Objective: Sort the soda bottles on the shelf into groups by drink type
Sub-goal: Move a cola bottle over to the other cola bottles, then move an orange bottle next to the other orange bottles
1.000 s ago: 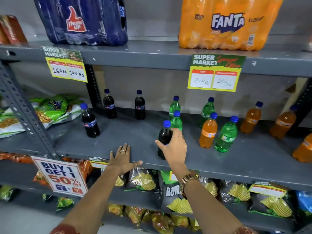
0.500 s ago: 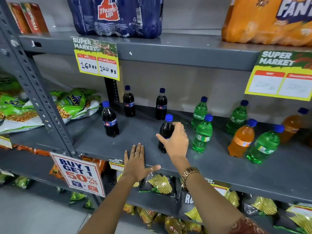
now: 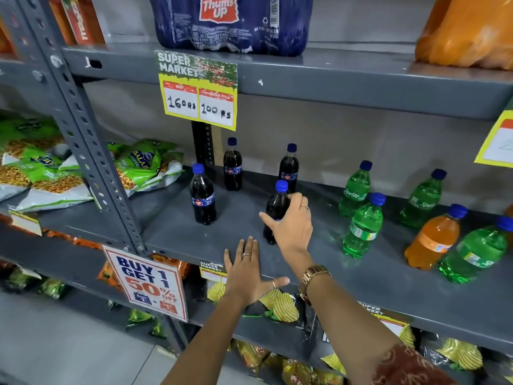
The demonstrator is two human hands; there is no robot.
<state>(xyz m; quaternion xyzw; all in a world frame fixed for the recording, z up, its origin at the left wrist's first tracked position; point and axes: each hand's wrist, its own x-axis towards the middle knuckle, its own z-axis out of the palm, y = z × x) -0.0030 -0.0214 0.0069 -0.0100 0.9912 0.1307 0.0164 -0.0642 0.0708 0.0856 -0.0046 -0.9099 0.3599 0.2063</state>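
Observation:
My right hand (image 3: 291,226) is shut on a dark cola bottle (image 3: 273,209) with a blue cap, upright on the grey shelf (image 3: 194,234). My left hand (image 3: 247,270) lies flat and open on the shelf's front edge, just below that bottle. Three more cola bottles stand to the left and behind: one (image 3: 203,194) in front, two (image 3: 232,165) (image 3: 289,165) at the back. To the right stand several green Sprite bottles (image 3: 362,226) and an orange soda bottle (image 3: 433,237).
A slotted upright post (image 3: 91,151) borders the shelf on the left, with green snack bags (image 3: 138,165) beyond it. A price card (image 3: 198,90) hangs from the shelf above, under a Thums Up pack (image 3: 230,20). Chip bags (image 3: 277,304) fill the shelf below.
My right hand has carried the cola bottle leftward, away from the green and orange bottles and toward the other colas. My left hand stays flat on the shelf edge.

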